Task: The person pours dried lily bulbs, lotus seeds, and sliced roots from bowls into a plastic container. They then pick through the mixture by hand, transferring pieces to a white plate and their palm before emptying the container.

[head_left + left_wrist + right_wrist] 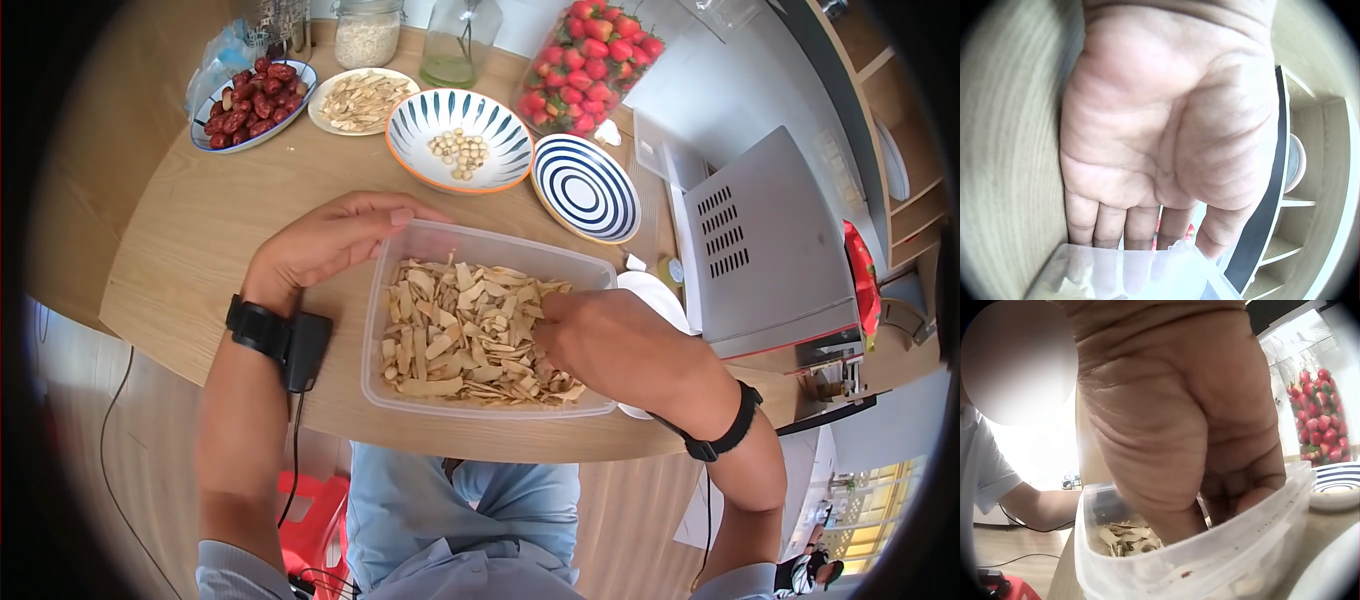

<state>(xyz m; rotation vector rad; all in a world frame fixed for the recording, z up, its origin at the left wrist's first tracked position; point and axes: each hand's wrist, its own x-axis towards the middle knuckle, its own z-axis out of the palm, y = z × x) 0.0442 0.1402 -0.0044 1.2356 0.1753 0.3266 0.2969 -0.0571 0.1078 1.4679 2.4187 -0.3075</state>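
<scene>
A clear plastic container (490, 412) full of pale dried slices (455, 325) stands at the table's front. My left hand (335, 240) rests at its back left corner, thumb tip on the rim; in the left wrist view, the straight fingers (1141, 228) pass behind the translucent wall. My right hand (610, 340) reaches into the right side of the container, fingers curled down among the slices. The right wrist view shows the curled right fingers and thumb below the rim, tips partly hidden by the wall.
Behind stand a bowl of red dates (255, 108), a plate of pale slices (362, 100), a bowl with lotus seeds (410, 130), a blue-ringed plate (585, 188), strawberries in a clear box (585, 70) and jars. A microwave (770, 250) stands right.
</scene>
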